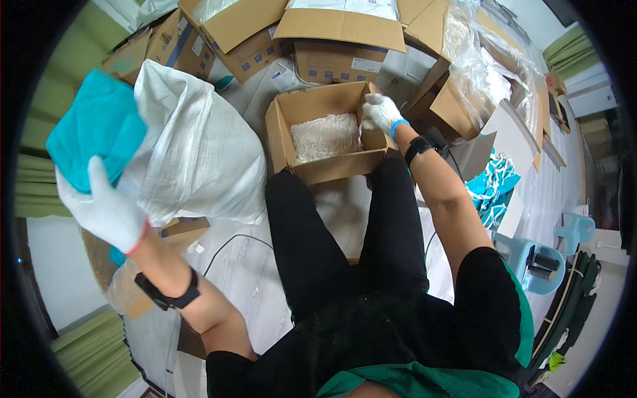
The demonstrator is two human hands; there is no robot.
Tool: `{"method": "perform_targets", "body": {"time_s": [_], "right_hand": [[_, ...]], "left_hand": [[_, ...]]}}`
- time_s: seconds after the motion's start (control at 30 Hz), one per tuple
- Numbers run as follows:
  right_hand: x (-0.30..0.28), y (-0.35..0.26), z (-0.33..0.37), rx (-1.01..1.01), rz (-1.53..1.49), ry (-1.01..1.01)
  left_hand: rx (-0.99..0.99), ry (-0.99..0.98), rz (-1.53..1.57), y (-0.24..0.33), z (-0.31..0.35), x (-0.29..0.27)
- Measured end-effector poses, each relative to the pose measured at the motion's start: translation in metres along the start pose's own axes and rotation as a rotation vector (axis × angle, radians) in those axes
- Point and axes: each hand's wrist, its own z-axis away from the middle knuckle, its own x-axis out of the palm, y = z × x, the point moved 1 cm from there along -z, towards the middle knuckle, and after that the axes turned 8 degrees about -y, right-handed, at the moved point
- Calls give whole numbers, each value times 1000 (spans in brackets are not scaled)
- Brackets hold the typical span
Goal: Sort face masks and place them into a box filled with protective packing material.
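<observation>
My left hand (106,205), in a white glove, grips a folded teal cloth (93,126) raised at the far left, just in front of a large white woven sack (199,146). My right hand (380,113), also gloved, rests on the right wall of a small open cardboard box (282,136) that stands on the floor beyond my knees. Inside the box lies a white fluffy cloth (325,136). My legs in black trousers stretch toward the box.
Several open cardboard boxes (338,40) crowd the far side, some with clear plastic wrap (484,73). A teal-and-white bundle (494,186) lies at the right beside a small blue stool (574,229). A black cable (232,245) runs over the floor.
</observation>
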Motion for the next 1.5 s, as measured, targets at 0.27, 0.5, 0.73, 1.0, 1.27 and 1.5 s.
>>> {"method": "perform_targets", "body": {"time_s": [0.27, 0.5, 0.73, 1.0, 1.27, 1.5], "right_hand": [[-1, -29, 23, -39, 338, 168], [-21, -14, 21, 2, -44, 76], [-20, -31, 32, -55, -367, 25], [-26, -46, 46, -119, -574, 14], [-41, -70, 71, -334, -668, 46], [-73, -61, 107, -167, -330, 456]], "left_hand": [[-326, -653, -372, -183, -45, -26], [34, -331, -869, -80, -16, -6], [212, -309, -63, -3, 81, 63], [-263, -1141, 487, -12, 232, 273], [-557, -989, 679, -36, 313, 365], [59, -1307, 505, -24, 340, 370]]}}
